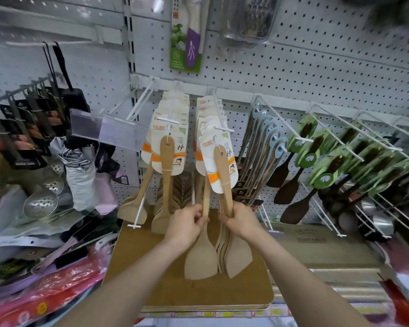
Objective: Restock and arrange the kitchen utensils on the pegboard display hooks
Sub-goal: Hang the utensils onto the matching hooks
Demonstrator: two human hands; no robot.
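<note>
Two rows of carded wooden spatulas hang from white pegboard hooks, one row on the left hook (pixel 168 120) and one on the right hook (pixel 223 129). My left hand (pixel 187 224) grips the handle of a single wooden spatula (pixel 201 256) from the right row, its blade hanging down. My right hand (pixel 240 220) grips the handles of a bunch of several wooden spatulas (pixel 236 252) hanging from the right hook. The two hands are close together, below the white and orange cards (pixel 219 159).
A brown board (pixel 250 291) lies on the shelf under the spatulas. Blue-topped utensils (pixel 267 147) and green-carded dark spatulas (pixel 316 161) hang to the right. Black-carded tools (pixel 24 138), a metal skimmer (pixel 40 204) and plastic packets (pixel 45 300) crowd the left. An unloaded hook (pixel 139 208) sticks out low at left.
</note>
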